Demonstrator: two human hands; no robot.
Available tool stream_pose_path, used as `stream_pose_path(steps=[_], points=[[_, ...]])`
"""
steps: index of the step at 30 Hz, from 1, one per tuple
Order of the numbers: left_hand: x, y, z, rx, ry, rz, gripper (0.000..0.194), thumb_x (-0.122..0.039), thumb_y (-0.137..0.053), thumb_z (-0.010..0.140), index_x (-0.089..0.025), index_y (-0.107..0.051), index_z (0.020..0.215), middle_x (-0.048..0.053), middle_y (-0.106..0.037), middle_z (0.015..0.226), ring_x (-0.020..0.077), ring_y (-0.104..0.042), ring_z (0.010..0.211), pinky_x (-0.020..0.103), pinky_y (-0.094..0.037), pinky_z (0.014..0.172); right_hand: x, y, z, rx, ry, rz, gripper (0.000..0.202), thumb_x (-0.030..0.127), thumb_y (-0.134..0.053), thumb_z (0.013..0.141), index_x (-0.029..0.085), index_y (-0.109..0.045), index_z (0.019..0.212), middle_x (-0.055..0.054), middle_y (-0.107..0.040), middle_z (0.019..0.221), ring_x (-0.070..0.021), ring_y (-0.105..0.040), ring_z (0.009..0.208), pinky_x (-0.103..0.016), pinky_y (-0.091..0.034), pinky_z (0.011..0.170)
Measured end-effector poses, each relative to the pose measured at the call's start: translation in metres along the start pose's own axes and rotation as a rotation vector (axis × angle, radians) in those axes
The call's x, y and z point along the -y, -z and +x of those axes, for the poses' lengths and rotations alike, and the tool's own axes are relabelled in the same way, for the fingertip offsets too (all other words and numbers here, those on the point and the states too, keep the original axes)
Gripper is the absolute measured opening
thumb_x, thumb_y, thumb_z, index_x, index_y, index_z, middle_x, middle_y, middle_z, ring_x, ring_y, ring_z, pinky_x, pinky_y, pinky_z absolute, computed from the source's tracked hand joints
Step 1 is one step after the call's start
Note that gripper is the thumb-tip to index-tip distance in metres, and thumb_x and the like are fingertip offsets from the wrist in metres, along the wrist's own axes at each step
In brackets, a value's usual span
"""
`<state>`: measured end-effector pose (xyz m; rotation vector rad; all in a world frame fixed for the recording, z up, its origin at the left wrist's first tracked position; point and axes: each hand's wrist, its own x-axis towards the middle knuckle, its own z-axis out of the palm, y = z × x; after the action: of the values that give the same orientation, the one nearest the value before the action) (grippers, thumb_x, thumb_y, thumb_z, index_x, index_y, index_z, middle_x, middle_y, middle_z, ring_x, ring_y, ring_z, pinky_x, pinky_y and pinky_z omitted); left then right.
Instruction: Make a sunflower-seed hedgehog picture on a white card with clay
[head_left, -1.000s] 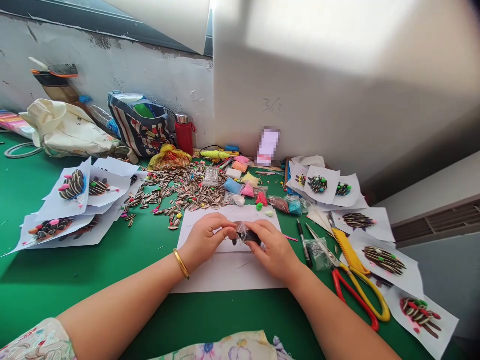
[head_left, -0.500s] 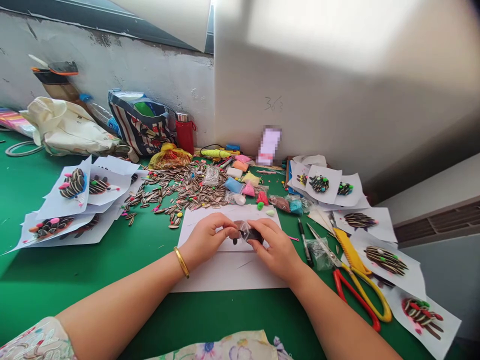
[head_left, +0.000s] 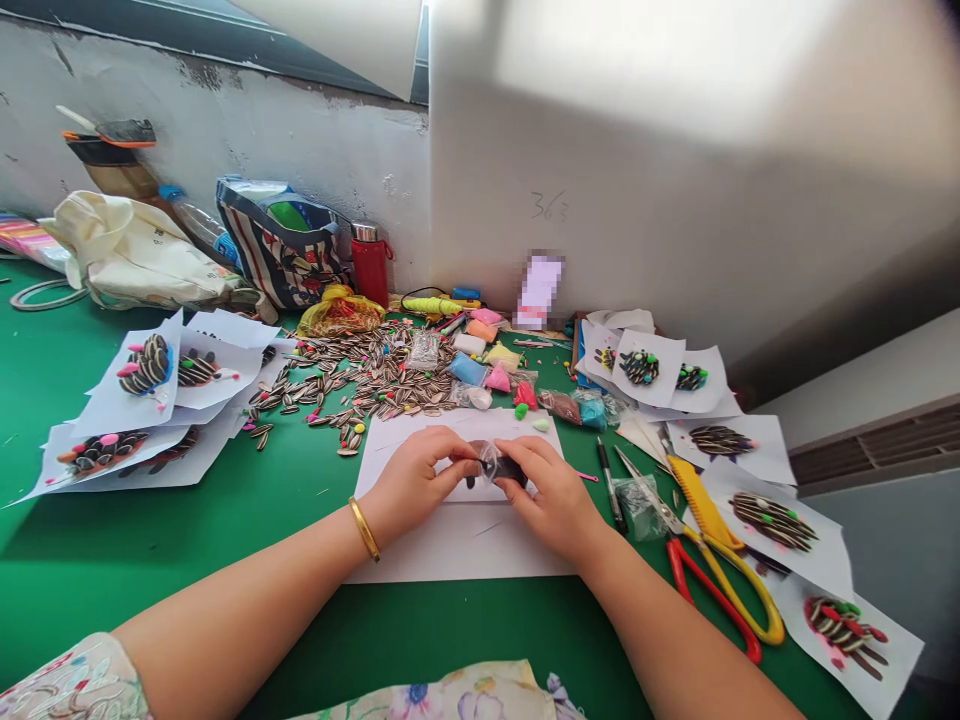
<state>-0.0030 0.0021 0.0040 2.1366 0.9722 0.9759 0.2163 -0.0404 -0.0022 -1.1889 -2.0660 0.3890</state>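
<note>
Over white paper (head_left: 459, 550), my right hand (head_left: 551, 495) is closed around a small clear bag of dark clay (head_left: 511, 470). My left hand (head_left: 420, 480) pinches at the open end of that bag, its thumb and forefinger pressed together on a dark bit too small to make out clearly. A gold bangle (head_left: 364, 528) circles the left wrist. Between the hands, a brown shape with dark spots on the paper shows only in part.
Striped seeds (head_left: 397, 375) and clay packets (head_left: 469, 370) lie beyond the paper. Scissors (head_left: 705, 540), a yellow cutter (head_left: 701, 500) and a black marker (head_left: 610, 485) are at the right. Seed-decorated papers (head_left: 791, 525) lie at the far right, others (head_left: 142, 430) at left.
The left fingertips have shifted slightly right and closed together at the bag's end. The right hand keeps its hold on the bag with almost no movement.
</note>
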Motion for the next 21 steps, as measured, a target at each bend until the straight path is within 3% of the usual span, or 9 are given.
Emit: stream_pose_path(steps=[9,14,21], points=[[0.001,-0.001,-0.003,-0.094,-0.315,0.279,0.016,-0.016,-0.060,0.091,-0.022,-0.070,0.101,0.005,-0.069,0.086,0.0183,-0.061,0.082,0.036,-0.047,0.081,0.002,-0.002,0.001,0.011,0.000,-0.002,0.040,0.019,-0.058,0.092,0.025,-0.054,0.132,-0.009,-0.061,0.115,-0.0227,-0.062,0.104,-0.040,-0.056,0.091],[-0.003,-0.002,-0.004,-0.074,-0.354,0.416,0.018,-0.016,-0.055,0.093,-0.021,-0.069,0.103,0.004,-0.069,0.087,0.0171,-0.062,0.081,0.042,-0.046,0.093,0.004,-0.002,0.002,0.028,0.007,0.016,0.040,0.018,-0.057,0.092,0.025,-0.053,0.132,-0.010,-0.062,0.114,-0.0228,-0.062,0.103,-0.041,-0.056,0.090],[-0.010,-0.003,-0.006,-0.015,-0.372,0.448,0.025,-0.011,-0.047,0.094,-0.019,-0.068,0.106,0.007,-0.070,0.089,0.0191,-0.061,0.084,0.043,-0.047,0.090,0.005,-0.003,0.001,0.018,-0.006,0.051,0.038,0.020,-0.057,0.092,0.025,-0.055,0.130,-0.010,-0.062,0.114,-0.0225,-0.061,0.105,-0.041,-0.055,0.092]])
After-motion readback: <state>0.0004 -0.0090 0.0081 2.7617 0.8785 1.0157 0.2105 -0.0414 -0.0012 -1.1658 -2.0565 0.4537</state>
